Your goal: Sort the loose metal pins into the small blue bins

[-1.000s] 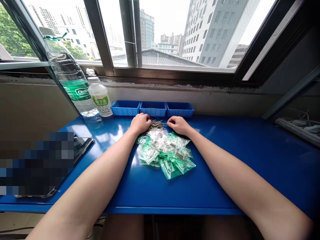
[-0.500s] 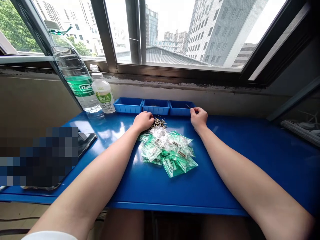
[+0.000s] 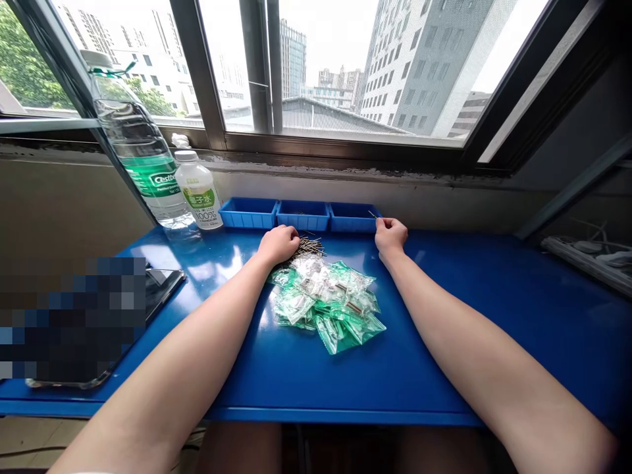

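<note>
My left hand [image 3: 278,243] rests with curled fingers on a loose heap of thin metal pins [image 3: 310,247] on the blue table [image 3: 444,342]. My right hand [image 3: 391,236] pinches one thin pin [image 3: 372,214], holding it over the rim of the rightmost of three small blue trays [image 3: 353,217]. A pile of small green plastic bags [image 3: 328,301] with metal parts lies between my forearms, just in front of the pin heap.
Two more blue trays [image 3: 302,214] [image 3: 248,212] stand in a row by the wall. A large water bottle [image 3: 138,148] and a small white bottle [image 3: 198,191] stand at the back left. A phone [image 3: 160,286] lies at the left; a power strip [image 3: 587,253] sits at the right.
My right hand left the pin heap with one pin and moved right and back to the rightmost tray. My left hand stayed on the heap.
</note>
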A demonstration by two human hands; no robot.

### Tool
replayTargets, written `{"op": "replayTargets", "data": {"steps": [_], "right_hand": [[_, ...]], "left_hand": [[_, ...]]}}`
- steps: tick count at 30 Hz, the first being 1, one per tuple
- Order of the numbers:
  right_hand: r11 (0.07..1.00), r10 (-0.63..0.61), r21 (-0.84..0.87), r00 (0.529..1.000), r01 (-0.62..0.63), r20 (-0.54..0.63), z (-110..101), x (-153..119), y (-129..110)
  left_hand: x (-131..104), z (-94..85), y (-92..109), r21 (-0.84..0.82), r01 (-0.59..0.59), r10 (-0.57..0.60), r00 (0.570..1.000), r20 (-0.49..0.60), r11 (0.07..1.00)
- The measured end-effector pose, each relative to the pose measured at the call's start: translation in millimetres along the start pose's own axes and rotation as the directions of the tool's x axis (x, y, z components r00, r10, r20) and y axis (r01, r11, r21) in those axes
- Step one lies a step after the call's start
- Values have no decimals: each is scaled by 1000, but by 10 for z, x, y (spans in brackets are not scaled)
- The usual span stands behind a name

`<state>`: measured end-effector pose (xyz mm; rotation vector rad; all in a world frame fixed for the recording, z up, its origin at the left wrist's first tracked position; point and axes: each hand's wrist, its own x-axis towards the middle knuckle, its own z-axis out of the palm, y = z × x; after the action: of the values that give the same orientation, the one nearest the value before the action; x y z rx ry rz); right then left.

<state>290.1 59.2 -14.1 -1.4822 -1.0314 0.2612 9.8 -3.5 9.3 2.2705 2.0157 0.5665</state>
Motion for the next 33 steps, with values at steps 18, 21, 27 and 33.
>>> {"op": "replayTargets", "data": {"steps": [18,21,27,33], "right_hand": [[997,70,12,996,-71,63,-37,-42,-66],[998,65,18,995,-66,72,-41,-42,-77],[979,-181,-51,955,198,235,-40,-152,-160],[791,-501,129,513,597,697,-39,-436,-316]], "left_hand": [[3,-3,6,-6,1,-1,1000,9,1000],[7,1,4,-3,1,-1,1000,8,1000],[4,-2,3,2,-1,0,1000,7,1000],[-3,-9,14,0,-2,2,1000,8,1000]]}}
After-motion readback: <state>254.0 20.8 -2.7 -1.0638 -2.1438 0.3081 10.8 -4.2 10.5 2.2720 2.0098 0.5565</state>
